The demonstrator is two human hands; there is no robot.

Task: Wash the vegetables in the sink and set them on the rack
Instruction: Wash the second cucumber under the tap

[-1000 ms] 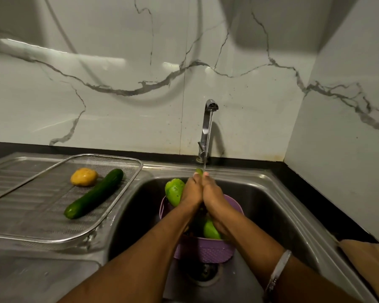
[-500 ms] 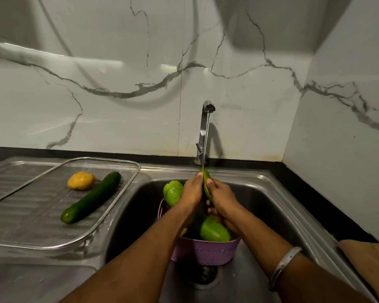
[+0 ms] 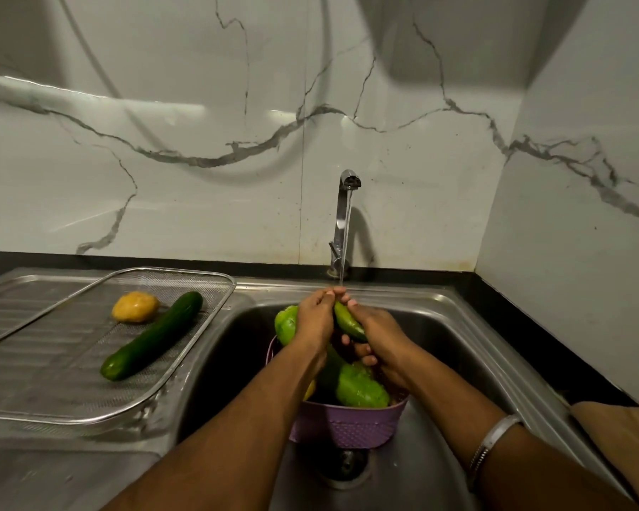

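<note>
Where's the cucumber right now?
The cucumber lies diagonally on the mesh rack, left of the sink, just right of the yellow vegetable.

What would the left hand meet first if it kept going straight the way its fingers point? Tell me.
The left hand points up and away toward the tap; it would likely meet the water stream first, though depth is unclear.
</note>
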